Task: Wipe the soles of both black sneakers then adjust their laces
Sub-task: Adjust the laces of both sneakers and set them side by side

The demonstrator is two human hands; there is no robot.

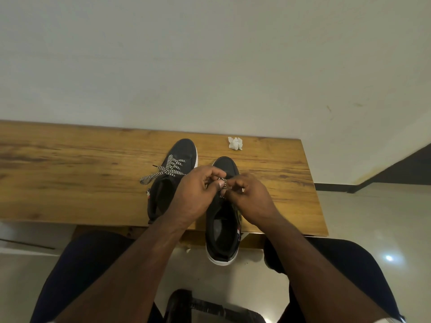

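You are pinching the lace (223, 184) of the right sneaker (222, 229) with both hands, your left hand (195, 194) and right hand (250, 197) each in a closed grip on a strand above its tongue. That sneaker is sitting at the surface (81, 171) near edge, heel overhanging toward 6 o'clock. The left sneaker (173, 173) is standing just beside it at 10 o'clock, its checkered laces (163, 172) lying loose. A crumpled tissue (235, 143) is lying at 1 o'clock, well apart.
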